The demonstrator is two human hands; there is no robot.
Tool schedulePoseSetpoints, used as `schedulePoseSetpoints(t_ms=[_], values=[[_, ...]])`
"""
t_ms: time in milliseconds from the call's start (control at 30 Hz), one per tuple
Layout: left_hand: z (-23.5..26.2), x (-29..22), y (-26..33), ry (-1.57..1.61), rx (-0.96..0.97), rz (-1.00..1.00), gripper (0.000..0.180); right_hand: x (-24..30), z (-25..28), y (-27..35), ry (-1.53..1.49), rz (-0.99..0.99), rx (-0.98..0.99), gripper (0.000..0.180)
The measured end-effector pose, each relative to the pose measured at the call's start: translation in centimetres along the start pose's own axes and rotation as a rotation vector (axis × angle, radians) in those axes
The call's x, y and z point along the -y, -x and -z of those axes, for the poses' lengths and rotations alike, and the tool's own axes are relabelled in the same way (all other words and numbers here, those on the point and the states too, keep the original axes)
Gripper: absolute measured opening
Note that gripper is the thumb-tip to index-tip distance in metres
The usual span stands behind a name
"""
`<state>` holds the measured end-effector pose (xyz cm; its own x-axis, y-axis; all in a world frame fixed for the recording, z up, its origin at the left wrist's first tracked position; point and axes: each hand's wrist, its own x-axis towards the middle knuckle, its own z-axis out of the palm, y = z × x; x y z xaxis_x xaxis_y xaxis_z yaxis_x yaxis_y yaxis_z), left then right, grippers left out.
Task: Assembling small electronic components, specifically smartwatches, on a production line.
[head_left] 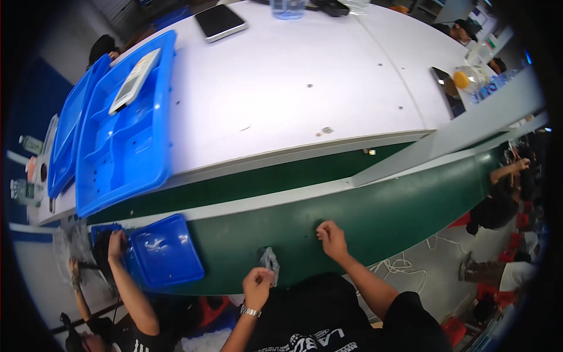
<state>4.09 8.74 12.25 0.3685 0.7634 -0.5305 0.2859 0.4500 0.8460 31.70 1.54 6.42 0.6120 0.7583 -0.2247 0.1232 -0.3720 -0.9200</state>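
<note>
My left hand [258, 287], with a metal watch band at the wrist, is closed at the near edge of the green work surface [234, 234]. Its fingertips pinch a small crumpled see-through plastic bag [270, 261], which stands up beyond them. Farther right, my right hand [332, 240] hovers low over the green surface with thumb and fingers drawn together. Whatever lies between those fingers, if anything, is too small to make out. A dark spot shows by its fingertips.
An empty-looking blue tray [167, 249] lies left of my hands, beside a co-worker's hand [117, 243]. Large blue compartment trays [126, 146] overhang the white table [258, 76], one bearing a white handheld device [138, 79]. Phones [221, 23] and bottles [469, 78] stand farther off. A grey post [446, 138] slants across the right.
</note>
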Motion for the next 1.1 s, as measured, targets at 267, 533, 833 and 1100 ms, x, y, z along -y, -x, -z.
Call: schedulePoseSetpoints(t_ms=[267,533,833,1100], values=[[-0.2,-0.8,1.0,-0.030,-0.079,0.055,0.004,12.4,-4.2,2.9,-0.076,0.272,0.734,0.007],[-0.2,-0.9,1.7,0.098,-0.205,0.024,0.004,11.3,-5.5,4.9,0.672,0.627,0.758,0.021],[-0.6,-1.0,1.4,0.040,-0.132,0.016,0.004,12.5,-7.2,5.8,0.671,0.488,0.647,0.014],[-0.4,-0.4,1.2,0.079,-0.107,0.019,0.003,12.3,-7.3,6.4,0.713,0.475,0.625,0.012]])
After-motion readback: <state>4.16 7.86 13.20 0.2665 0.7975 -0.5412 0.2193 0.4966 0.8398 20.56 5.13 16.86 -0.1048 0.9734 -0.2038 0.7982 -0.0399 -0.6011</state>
